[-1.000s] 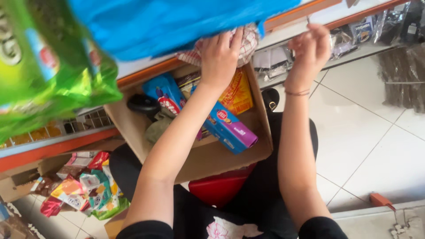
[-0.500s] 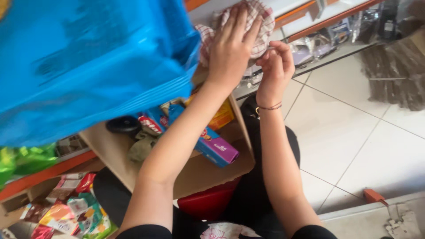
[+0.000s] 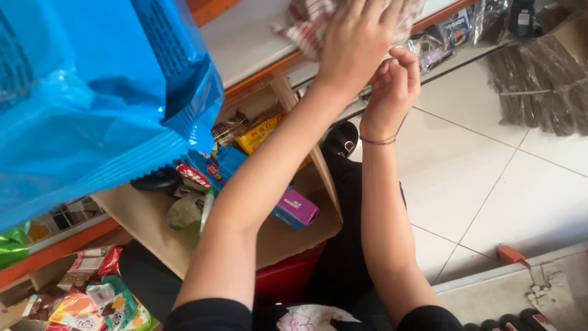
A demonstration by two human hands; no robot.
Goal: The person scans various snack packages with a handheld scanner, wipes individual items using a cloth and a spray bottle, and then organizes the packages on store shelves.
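Both hands up at twelve o'clock: my left hand (image 3: 355, 46) lies spread flat on the checked cloth (image 3: 306, 21) on the shelf (image 3: 245, 43), my right hand (image 3: 395, 83) pinching its edge just beneath.

Left hand (image 3: 355, 43) flat on checked cloth (image 3: 309, 21) atop white shelf (image 3: 251, 40). Right hand (image 3: 395, 83) just below, fingers curled at shelf edge, thin bracelet (image 3: 378, 141) on wrist. Open cardboard box (image 3: 153, 227) of snack packets under arms. Blue bag (image 3: 86, 104) close at left.
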